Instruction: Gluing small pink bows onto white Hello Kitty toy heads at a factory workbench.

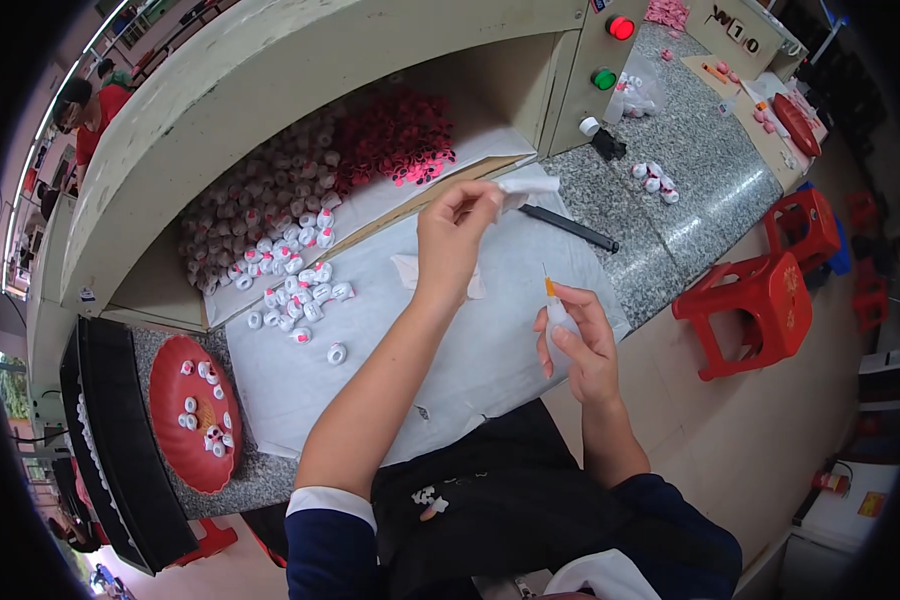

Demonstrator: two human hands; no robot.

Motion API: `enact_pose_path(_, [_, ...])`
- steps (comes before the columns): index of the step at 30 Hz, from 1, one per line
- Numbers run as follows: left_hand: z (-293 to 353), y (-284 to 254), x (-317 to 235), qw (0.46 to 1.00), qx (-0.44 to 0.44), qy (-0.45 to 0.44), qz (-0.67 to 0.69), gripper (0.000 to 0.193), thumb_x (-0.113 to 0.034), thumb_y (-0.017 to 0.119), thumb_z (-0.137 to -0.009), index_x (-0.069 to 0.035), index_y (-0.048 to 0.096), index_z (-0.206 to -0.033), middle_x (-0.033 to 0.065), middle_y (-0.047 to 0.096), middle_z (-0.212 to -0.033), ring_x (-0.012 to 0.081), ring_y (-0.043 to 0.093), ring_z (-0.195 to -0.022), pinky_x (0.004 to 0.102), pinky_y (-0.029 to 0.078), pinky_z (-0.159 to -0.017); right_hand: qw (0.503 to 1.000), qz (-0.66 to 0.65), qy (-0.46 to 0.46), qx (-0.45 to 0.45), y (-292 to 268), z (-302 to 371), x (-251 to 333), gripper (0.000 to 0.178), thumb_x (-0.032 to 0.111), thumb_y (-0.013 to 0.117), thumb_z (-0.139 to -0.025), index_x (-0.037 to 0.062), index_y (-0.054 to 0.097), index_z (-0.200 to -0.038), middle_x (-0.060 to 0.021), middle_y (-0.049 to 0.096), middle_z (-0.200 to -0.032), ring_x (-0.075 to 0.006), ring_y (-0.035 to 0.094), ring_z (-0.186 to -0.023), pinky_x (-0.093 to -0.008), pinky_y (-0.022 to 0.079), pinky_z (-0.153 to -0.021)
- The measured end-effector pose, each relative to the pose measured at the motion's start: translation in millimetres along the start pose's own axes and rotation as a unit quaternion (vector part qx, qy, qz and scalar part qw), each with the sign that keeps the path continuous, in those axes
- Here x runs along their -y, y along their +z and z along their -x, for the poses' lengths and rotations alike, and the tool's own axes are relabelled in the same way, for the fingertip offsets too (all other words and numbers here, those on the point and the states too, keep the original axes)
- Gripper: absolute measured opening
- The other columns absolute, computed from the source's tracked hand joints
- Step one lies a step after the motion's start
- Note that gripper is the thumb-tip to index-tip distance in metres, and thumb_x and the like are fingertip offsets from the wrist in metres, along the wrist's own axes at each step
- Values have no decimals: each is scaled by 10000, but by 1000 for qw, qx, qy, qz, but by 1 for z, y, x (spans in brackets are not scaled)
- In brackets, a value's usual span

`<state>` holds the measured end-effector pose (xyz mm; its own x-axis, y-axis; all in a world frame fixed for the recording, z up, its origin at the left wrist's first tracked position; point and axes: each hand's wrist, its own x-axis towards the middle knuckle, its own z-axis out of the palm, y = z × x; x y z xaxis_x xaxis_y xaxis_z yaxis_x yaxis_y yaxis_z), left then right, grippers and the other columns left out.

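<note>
Over the middle of the white-papered worktop, my left hand (pixel 452 235) is closed, pinching a white piece of cloth or tissue (pixel 532 187) between thumb and fingers. To its right my right hand (pixel 585 348) grips a small white squeeze bottle (pixel 561 318) with an orange needle tip pointing up. Under my left wrist lies another white scrap (pixel 406 268), partly hidden by the arm. A black flat bar (pixel 570 228) rests beyond my right hand. Left of my left forearm, several small white rounded pieces with pink marks (pixel 300 300) lie loose on the white paper (pixel 280 385).
A beige arched machine housing (pixel 300 60) covers heaps of white pieces and pink pieces (pixel 400 135). A red oval tray (pixel 170 440) with a few pieces stands at the left. Red stools (pixel 760 310) are on the right. Another person (pixel 105 115) is at the far left.
</note>
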<state>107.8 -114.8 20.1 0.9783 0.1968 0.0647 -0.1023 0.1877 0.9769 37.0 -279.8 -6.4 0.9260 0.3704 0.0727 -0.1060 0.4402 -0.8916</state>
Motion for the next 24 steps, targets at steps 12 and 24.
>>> enact_pose_path(12, [104,9,13,969,20,-171,176,394,-274,360,-874,-108,308,-1229,77,418,-1099,124,413,-972,268,358,-817,838,484,-250,32,34,-18,-3,365,26,503,-695,-2,432,-1051,-170,413,-1011,-317,430,-921,-356,339,-823])
enact_pose_path(24, [110,-15,3,969,84,-152,173,304,-283,325,-876,-78,394,-1090,32,433,-690,114,430,-657,226,360,-606,636,742,-210,-26,-58,-90,22,449,-49,491,-641,82,448,-1068,-124,447,-792,-278,480,-706,-355,403,-622])
